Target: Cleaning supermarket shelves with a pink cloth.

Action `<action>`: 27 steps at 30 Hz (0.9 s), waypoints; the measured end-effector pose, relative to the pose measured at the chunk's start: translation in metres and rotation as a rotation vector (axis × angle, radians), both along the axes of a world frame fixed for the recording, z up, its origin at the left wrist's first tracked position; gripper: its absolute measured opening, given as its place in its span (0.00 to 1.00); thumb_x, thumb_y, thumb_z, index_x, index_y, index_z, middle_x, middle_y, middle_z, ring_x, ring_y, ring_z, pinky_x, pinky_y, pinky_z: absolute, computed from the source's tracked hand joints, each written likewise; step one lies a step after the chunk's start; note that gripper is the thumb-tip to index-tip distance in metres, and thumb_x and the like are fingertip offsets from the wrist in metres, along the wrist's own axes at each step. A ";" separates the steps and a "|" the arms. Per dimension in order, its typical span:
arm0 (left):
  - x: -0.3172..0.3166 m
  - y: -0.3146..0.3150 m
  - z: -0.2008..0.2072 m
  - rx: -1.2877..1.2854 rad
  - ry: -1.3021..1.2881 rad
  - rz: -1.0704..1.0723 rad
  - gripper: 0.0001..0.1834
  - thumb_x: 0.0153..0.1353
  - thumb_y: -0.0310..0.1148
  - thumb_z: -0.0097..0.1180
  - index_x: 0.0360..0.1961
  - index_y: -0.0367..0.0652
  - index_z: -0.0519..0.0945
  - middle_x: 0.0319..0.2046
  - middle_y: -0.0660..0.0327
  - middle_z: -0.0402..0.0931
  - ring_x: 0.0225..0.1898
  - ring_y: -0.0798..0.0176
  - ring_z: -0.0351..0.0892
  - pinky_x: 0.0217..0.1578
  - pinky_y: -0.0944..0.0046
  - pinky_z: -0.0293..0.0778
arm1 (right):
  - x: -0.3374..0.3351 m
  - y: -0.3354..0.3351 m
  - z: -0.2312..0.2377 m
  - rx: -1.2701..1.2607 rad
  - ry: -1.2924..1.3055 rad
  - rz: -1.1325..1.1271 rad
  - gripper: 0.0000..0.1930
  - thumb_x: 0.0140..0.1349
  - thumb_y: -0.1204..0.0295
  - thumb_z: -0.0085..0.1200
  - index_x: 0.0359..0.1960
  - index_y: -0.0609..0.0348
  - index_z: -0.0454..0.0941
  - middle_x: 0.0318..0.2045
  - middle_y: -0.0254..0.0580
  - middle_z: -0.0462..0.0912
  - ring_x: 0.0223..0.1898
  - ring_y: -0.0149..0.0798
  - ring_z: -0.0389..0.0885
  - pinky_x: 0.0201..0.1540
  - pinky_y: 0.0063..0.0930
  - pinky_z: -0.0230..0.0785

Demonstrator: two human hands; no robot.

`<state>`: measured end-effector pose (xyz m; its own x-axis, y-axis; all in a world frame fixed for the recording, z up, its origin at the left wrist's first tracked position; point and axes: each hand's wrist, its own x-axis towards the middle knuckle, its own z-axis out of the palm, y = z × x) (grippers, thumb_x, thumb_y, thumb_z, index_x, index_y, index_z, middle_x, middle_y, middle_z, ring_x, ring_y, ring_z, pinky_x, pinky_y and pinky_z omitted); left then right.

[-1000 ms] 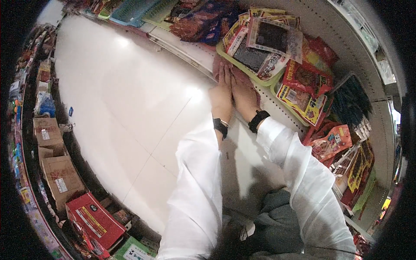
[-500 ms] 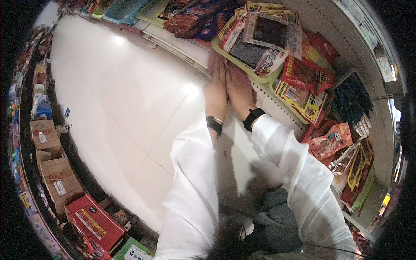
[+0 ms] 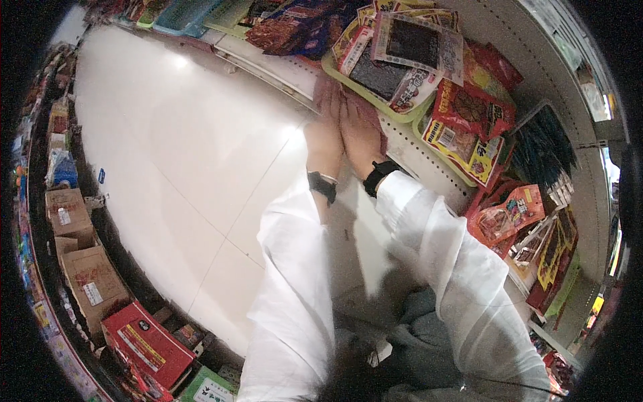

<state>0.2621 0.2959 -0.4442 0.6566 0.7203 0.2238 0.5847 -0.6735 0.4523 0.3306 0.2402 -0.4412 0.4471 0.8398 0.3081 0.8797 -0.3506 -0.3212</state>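
My left hand (image 3: pixel 325 132) and my right hand (image 3: pixel 360 134) lie flat, side by side, on a mauve-brown cloth (image 3: pixel 374 119) at the front edge of a white perforated shelf (image 3: pixel 423 155). Their fingers are stretched out, pointing away from me, with the thumb sides close together. The cloth shows past the right hand's outer side and beyond the fingertips. Just beyond the right hand is a yellow-green tray (image 3: pixel 375 100) with flat clear packets of dark food (image 3: pixel 382 75). Another such tray to the right holds red and yellow snack packets (image 3: pixel 474 112).
Orange-red pouches (image 3: pixel 512 214) and dark blue packets (image 3: pixel 544 144) fill the shelf to the right. A blue basket (image 3: pixel 179 17) stands at the far left of the shelf. Pale floor tiles (image 3: pixel 181 141) lie left of my arms; cardboard boxes (image 3: pixel 94 281) and a red box (image 3: pixel 149 343) line the opposite side.
The whole view has shifted slightly. Both hands, still flat on the cloth, have moved a little left along the shelf edge.
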 end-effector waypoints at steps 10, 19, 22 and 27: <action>-0.003 0.006 -0.006 0.159 -0.097 -0.006 0.35 0.51 0.27 0.47 0.61 0.49 0.50 0.42 0.50 0.72 0.24 0.47 0.76 0.23 0.53 0.73 | -0.003 0.005 0.003 -0.083 -0.161 0.015 0.23 0.51 0.76 0.38 0.51 0.70 0.61 0.47 0.57 0.67 0.51 0.49 0.65 0.55 0.36 0.55; -0.003 0.006 -0.001 0.064 0.036 -0.017 0.38 0.50 0.28 0.48 0.62 0.49 0.47 0.45 0.48 0.70 0.25 0.49 0.77 0.23 0.54 0.73 | 0.001 0.007 0.000 -0.003 -0.176 0.018 0.21 0.52 0.77 0.36 0.50 0.71 0.62 0.47 0.58 0.67 0.50 0.52 0.65 0.55 0.37 0.55; -0.004 0.007 -0.002 0.032 0.052 -0.016 0.38 0.50 0.29 0.49 0.62 0.49 0.47 0.54 0.51 0.61 0.25 0.50 0.77 0.23 0.55 0.73 | 0.001 0.010 -0.005 0.110 -0.177 0.014 0.21 0.53 0.77 0.36 0.50 0.71 0.62 0.47 0.59 0.67 0.50 0.51 0.65 0.55 0.38 0.56; -0.002 0.009 -0.003 0.064 0.158 0.004 0.36 0.53 0.31 0.47 0.62 0.48 0.48 0.57 0.56 0.58 0.26 0.51 0.77 0.23 0.56 0.74 | 0.002 0.013 -0.009 -0.109 -0.310 -0.007 0.22 0.52 0.77 0.38 0.51 0.69 0.63 0.48 0.58 0.66 0.51 0.50 0.64 0.55 0.39 0.54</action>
